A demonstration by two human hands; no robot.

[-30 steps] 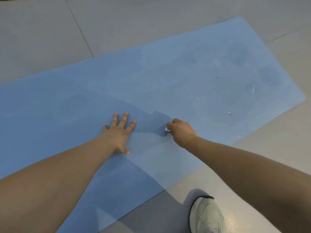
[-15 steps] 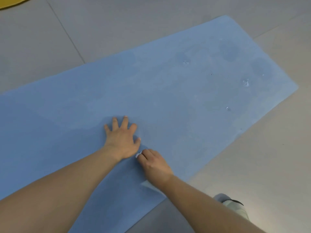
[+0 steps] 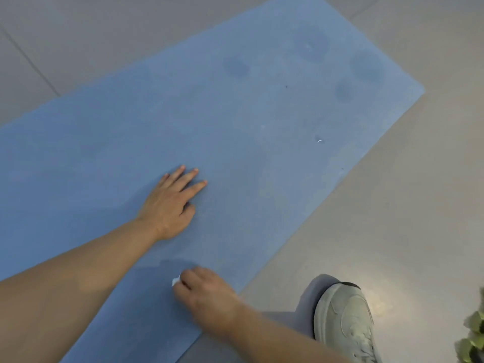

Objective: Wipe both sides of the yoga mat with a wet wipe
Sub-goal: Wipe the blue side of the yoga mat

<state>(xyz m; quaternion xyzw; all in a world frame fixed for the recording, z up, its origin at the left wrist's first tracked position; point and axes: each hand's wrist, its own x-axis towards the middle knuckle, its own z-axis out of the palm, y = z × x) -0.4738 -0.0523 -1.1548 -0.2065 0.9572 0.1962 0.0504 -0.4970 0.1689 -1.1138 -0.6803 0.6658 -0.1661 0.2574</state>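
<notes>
- Lying flat across the grey floor (image 3: 392, 205): blue yoga mat (image 3: 235, 127).
- Pressing palm-down on the mat, fingers straight: left hand (image 3: 170, 205).
- Pinching a white wet wipe (image 3: 176, 281) against the mat's near edge: right hand (image 3: 207, 294).
- Standing at near right: pale shoe (image 3: 343, 320).

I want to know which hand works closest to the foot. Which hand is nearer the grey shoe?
Right. The right hand grips the wet wipe at the yoga mat's near edge, just left of the grey shoe. The left hand rests flat farther up the mat.
</notes>
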